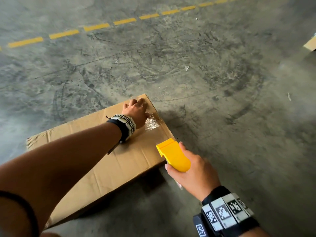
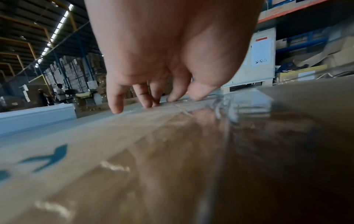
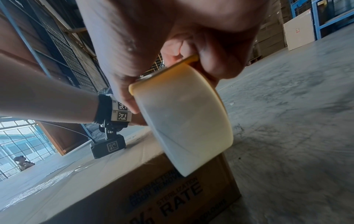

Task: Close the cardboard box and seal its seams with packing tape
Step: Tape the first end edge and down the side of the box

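Observation:
A flat brown cardboard box (image 1: 106,161) lies shut on the concrete floor, printed sides showing (image 3: 172,197). Clear packing tape (image 1: 152,123) runs shiny across its far end (image 2: 220,136). My left hand (image 1: 136,110) lies on the box top near the far corner, straight fingers (image 2: 143,97) pressing the tape down. My right hand (image 1: 193,171) grips a yellow tape dispenser (image 1: 172,154) at the box's right edge. The clear tape roll (image 3: 184,121) sits in it, just above the box corner.
Grey scuffed concrete floor (image 1: 205,74) surrounds the box, with a dashed yellow line (image 1: 95,26) far off. Another cardboard piece (image 1: 310,43) peeks in at the right edge. Warehouse racks (image 2: 306,45) and distant people (image 2: 59,92) show in the left wrist view.

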